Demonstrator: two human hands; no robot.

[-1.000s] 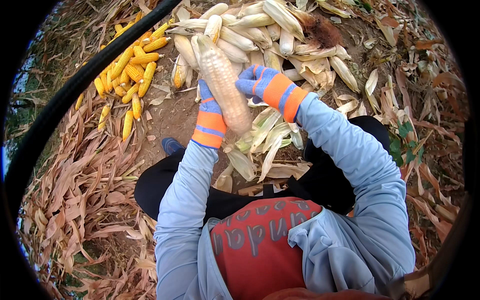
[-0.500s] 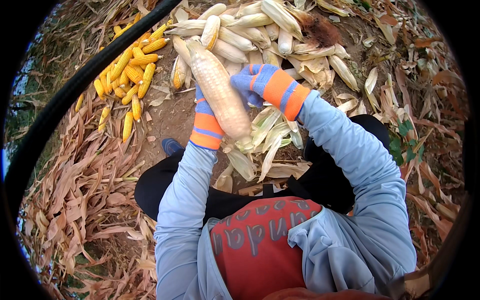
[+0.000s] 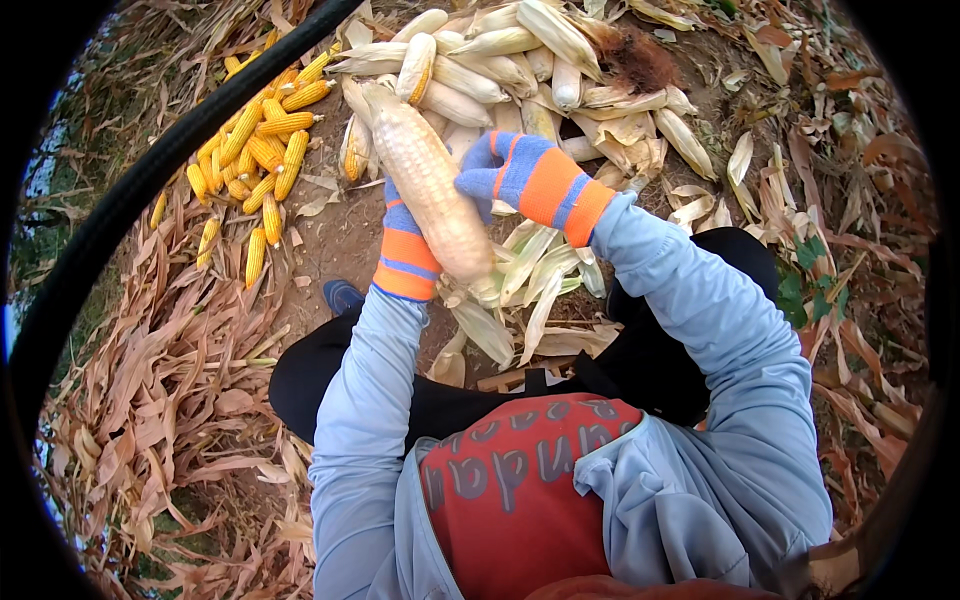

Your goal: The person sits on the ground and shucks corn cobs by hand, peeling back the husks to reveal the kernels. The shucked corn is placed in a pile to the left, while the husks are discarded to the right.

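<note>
The corn ear (image 3: 428, 180) has tilted further left.

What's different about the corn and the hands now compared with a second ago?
The pale ear of corn has shifted slightly left and toward the person, its far end leaning further left. The left hand and right hand moved with it; nothing was visibly let go. The yellow cobs and piled husked-in ears stayed put.

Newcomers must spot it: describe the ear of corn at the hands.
Beyond the red shirt, find the left hand and right hand. The ear of corn slants there, looking bigger than the piled ears behind, its kernels showing through pale husk.
</note>
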